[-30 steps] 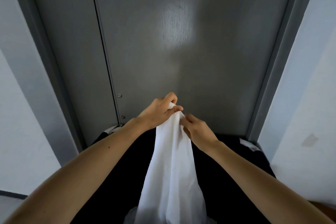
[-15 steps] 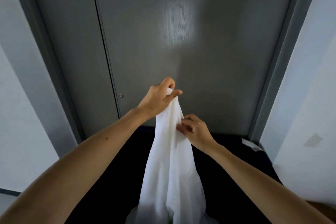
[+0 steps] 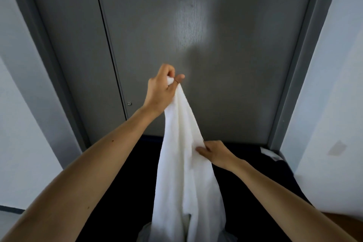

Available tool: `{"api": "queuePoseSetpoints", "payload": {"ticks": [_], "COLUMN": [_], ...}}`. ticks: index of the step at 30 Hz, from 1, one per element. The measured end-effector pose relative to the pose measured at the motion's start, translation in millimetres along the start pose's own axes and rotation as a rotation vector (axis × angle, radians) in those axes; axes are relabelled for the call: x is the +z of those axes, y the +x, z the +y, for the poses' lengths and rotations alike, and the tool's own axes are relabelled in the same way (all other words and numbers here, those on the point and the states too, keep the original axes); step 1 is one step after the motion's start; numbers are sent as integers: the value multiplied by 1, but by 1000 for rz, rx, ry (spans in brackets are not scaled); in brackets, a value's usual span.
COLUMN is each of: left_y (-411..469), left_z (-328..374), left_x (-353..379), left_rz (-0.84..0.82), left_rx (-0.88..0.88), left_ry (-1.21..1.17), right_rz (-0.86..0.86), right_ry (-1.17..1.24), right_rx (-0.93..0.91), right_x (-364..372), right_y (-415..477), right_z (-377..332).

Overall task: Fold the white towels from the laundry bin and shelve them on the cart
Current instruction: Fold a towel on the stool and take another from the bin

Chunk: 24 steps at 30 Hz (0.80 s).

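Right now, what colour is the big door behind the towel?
Dark grey door, plain with a pale light patch; the head view shows it best.

The left hand is raised high, its arm stretched forward, thumb and curled fingers pinching the white towel. The right hand is lower and grips the towel's edge.

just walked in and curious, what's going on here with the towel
A person holds a white towel up in front of a grey door. The left hand pinches its top end high, while the right hand grips an edge lower down. The towel hangs long and bunched, not yet folded, and its lower end runs out of view.
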<state>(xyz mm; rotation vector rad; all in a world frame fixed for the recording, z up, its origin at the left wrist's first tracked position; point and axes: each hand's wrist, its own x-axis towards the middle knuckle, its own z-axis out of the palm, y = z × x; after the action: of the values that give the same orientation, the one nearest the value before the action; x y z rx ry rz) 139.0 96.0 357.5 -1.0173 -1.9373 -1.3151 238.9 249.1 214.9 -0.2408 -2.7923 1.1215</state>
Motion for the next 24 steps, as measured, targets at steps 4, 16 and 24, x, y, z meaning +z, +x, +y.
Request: {"api": "queuePoseSetpoints", "payload": {"ticks": [4,16,24], "left_y": [-5,-49,-83], "left_z": [-21,-50,-27], "left_x": [-10,-7,34], "left_rz": [125,-216,-848], "left_rx": [-133,-362,-341], "left_ry": [-10,117,161], "right_rz": [77,202,214], "right_ry": [4,-205,-324], "right_rx": [44,9,-371], "right_x": [-6,-23,-23], "right_y": [0,5,15], "right_z": [13,24,-30]}}
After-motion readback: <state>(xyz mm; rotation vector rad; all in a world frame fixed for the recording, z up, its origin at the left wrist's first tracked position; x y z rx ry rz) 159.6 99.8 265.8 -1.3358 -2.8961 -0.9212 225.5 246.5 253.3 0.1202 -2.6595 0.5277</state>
